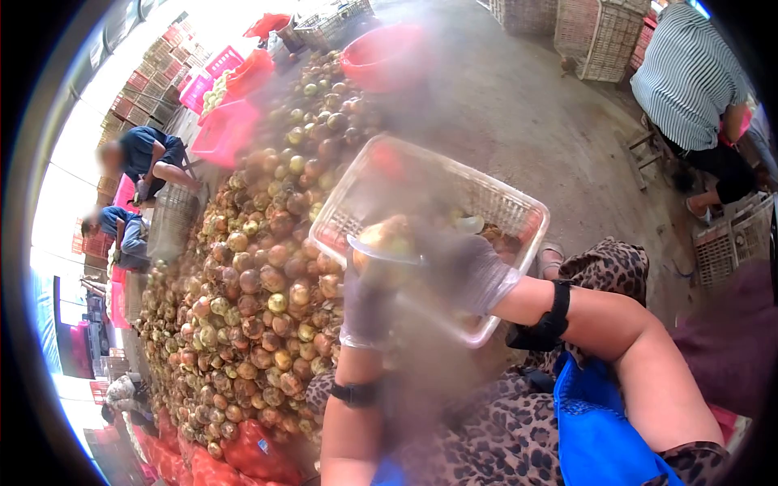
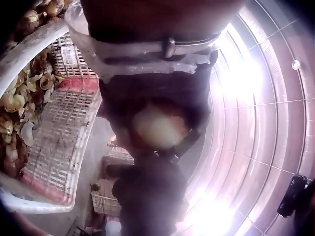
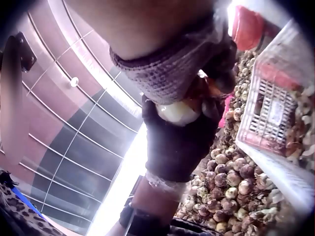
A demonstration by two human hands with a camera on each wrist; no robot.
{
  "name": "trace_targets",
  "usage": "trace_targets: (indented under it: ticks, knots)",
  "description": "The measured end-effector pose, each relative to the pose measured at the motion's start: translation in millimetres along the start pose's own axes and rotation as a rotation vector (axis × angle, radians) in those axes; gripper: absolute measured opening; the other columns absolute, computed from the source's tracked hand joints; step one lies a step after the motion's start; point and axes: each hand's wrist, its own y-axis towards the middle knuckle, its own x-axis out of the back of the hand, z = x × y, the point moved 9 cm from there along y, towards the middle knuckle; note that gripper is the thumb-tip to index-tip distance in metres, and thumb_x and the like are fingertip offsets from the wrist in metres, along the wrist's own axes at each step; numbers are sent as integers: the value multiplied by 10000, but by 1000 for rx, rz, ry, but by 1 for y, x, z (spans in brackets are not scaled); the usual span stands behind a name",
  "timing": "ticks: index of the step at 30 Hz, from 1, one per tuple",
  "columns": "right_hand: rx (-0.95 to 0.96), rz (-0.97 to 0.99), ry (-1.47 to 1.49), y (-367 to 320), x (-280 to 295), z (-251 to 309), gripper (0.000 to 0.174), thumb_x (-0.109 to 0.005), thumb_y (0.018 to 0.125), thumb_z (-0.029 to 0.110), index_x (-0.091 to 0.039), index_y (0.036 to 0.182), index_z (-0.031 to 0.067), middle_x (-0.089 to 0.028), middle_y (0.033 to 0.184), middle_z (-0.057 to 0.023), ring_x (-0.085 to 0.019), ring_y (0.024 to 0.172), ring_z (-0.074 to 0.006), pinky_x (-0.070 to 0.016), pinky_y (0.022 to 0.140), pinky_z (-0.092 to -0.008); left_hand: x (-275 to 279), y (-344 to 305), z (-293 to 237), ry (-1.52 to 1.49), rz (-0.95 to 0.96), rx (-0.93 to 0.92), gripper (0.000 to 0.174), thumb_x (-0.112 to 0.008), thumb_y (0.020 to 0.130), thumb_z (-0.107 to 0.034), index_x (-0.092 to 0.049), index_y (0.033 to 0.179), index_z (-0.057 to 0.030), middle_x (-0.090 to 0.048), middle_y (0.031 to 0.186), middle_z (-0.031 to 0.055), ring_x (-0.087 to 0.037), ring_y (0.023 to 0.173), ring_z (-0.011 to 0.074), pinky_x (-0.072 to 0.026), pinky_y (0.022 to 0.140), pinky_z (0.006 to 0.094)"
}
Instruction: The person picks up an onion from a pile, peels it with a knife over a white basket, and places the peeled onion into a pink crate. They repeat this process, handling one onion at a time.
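Both hands wear thin, translucent gloves over darker ones and meet over a white plastic crate [image 1: 519, 202]. In the head view my left hand [image 1: 365, 304] holds a partly peeled onion [image 1: 385, 235]. Its pale bare flesh shows in the left wrist view, where the onion [image 2: 160, 128] sits among the fingers. My right hand [image 1: 474, 271] works right at the onion with curled fingers, gripping a thin, curved blade-like tool [image 1: 385, 254]. Haze blurs this spot, and the tool's handle is hidden. From the right wrist, the right hand [image 3: 167, 73] lies close over the left hand [image 3: 177, 150].
A large heap of unpeeled onions [image 1: 267, 275] lies left of the crate. Skins and scraps [image 2: 29, 108] fill part of the crate. Red basins [image 1: 385, 57] and pink tubs [image 1: 227, 134] stand beyond. People sit at the left, and another person [image 1: 689, 73] bends at the right.
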Motion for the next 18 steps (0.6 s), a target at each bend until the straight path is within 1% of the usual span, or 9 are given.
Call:
trace_targets:
  ticks: [3,4,7,9,12,14,15,17,18]
  knots:
    - [12,101,-76,-3,-13,-4,317,-575,780,173,-493,1015,-24,-625,773,-178,-610,687,-338,-466,642,-426,-11,-3,-14,33,-78,-118,542,-653,808,-261,-472,1235,19,-586,1080,93,-591,913,176,-498,770,286]
    - [85,76,-144,-4,-15,-2,367,-602,760,183,-486,1053,-4,-609,784,-161,-605,658,-322,-466,603,-403,-11,-5,-17,45,-106,-156,469,-620,834,-230,-503,1204,32,-612,1025,89,-615,840,151,-513,707,254]
    - [178,84,-270,-3,-20,-6,484,-658,718,206,-473,1131,36,-581,817,-128,-599,611,-290,-467,527,-358,4,-3,-10,34,-128,-113,467,-606,819,-220,-506,1195,39,-617,1019,103,-626,848,175,-527,727,275]
    - [74,200,-250,-3,-22,-17,492,-661,715,211,-476,1137,38,-588,835,-132,-605,632,-288,-469,532,-357,-3,-8,-15,6,-39,-129,476,-601,812,-223,-504,1194,45,-618,1012,116,-632,851,192,-533,738,288]
    - [54,197,-170,-4,-19,-16,468,-664,704,198,-505,1118,46,-595,843,-132,-606,647,-272,-471,538,-352,-5,-11,-17,-50,1,-141,471,-593,810,-227,-503,1180,51,-616,1009,134,-635,852,206,-537,735,292]
    - [74,100,-18,-5,-23,-14,393,-655,709,234,-526,1020,32,-594,772,-130,-591,642,-304,-457,595,-399,-14,-11,-18,-87,91,-111,463,-587,812,-190,-482,1193,52,-612,1013,135,-632,851,203,-537,730,290]
    - [83,55,55,-7,-23,-14,365,-651,711,253,-536,971,25,-594,737,-129,-584,640,-321,-451,624,-423,-5,-9,-11,-37,41,-62,557,-637,774,-231,-454,1230,31,-588,1068,126,-608,918,217,-517,791,316]
    - [48,92,-22,-6,-28,-17,388,-644,724,297,-550,980,22,-590,763,-156,-592,683,-327,-456,647,-437,17,-7,6,65,-59,26,757,-736,697,-312,-398,1304,-12,-540,1180,109,-559,1052,243,-478,912,370]
    - [18,106,-58,-9,-30,-20,401,-641,731,320,-556,985,20,-588,776,-169,-596,705,-331,-459,658,-444,14,-8,2,84,-49,-18,669,-681,735,-236,-396,1288,9,-559,1132,116,-580,981,225,-495,849,338]
